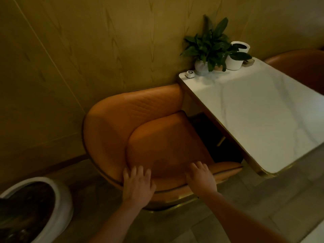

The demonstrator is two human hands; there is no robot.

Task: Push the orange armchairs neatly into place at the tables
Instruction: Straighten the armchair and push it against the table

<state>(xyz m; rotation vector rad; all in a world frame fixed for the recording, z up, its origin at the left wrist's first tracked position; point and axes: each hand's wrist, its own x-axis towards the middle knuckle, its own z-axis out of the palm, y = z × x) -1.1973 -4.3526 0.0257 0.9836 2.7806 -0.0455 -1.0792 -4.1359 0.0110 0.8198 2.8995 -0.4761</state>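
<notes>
Both grips lie flat w/ fingers spread on the near rim of the orange armchair (140, 123): left hand (137, 185) on the rim's near-left part, right hand (201, 177) further right, by the near armrest. Neither grip is curled round anything; palms just press on the leather, fingers pointing toward the seat cushion.

Armchair sits at the left long edge of the white marble table (263, 109), its far armrest touching the wood-panel wall (87, 50) & tucked up against the table's far-left corner. Near armrest tip sits just under the table's near-left edge. Seat cushion faces the table, dark gap btwn cushion & table edge.

On the table's far end, by the wall: a small white call button (189, 74), a leafy potted plant (208, 48), & a white pot (236, 57) just right of it. 2nd orange armchair (301, 67) on the table's far-right side, partly in view. Big white floor planter (57, 199) near left on the tiled floor.
</notes>
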